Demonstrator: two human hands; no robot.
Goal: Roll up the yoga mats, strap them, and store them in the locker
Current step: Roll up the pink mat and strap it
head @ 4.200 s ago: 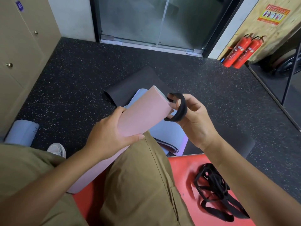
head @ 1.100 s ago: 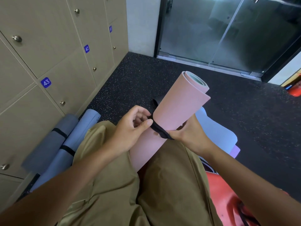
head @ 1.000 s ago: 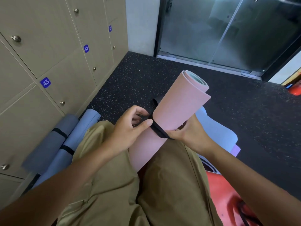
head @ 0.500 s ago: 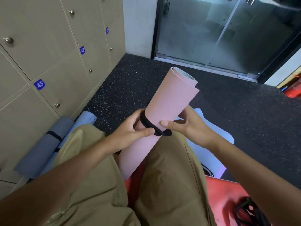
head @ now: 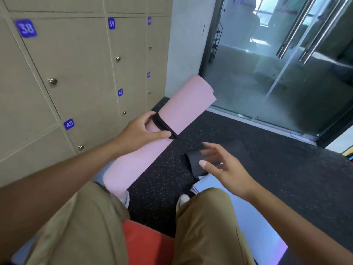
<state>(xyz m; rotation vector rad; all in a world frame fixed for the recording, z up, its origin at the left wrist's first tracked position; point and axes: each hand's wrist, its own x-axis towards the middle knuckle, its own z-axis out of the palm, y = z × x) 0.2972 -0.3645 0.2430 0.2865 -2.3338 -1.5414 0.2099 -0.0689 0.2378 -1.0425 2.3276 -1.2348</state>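
My left hand (head: 142, 131) grips a rolled pink yoga mat (head: 183, 106) around its middle, just below a black strap (head: 162, 124) that rings the roll. The mat is lifted off my lap and slants up toward the wall beside the lockers (head: 76, 73). Off to the right, my right hand (head: 224, 168) hovers with its fingers spread and holds nothing. Beneath it a dark flat mat (head: 219, 152) and a light blue flat mat (head: 254, 226) lie on the floor.
Beige locker doors numbered 38 to 43 fill the left wall, all closed. Glass doors (head: 277, 64) stand ahead on the right. A red pad (head: 147, 243) lies under my legs. Black speckled rubber floor (head: 267, 169) spreads between.
My right hand has let go of the pink mat and moved off to the right. The left hand has lifted the strapped roll off my lap toward the lockers. My view has tilted up.
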